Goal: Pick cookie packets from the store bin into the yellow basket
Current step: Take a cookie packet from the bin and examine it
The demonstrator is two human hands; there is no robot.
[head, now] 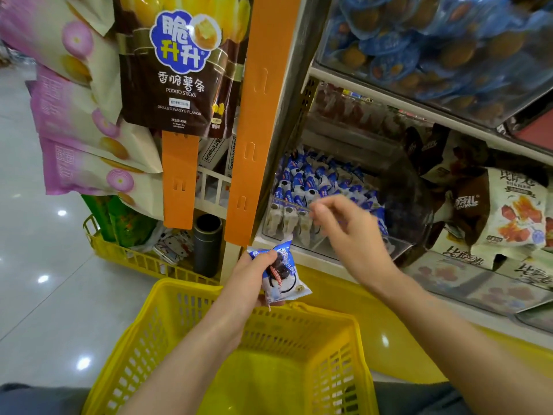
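Note:
My left hand grips a blue and white cookie packet above the far rim of the yellow basket, which is seen from above with nothing visible inside. My right hand hovers blurred over the front of the clear store bin, its fingers loosely bent and nothing between them. Several matching blue and white cookie packets fill the bin on the low shelf.
Orange hanging strips with potato stick bags hang left of the shelf. A second yellow basket with goods and a dark flask stands on the floor. Snack bags lie right of the bin.

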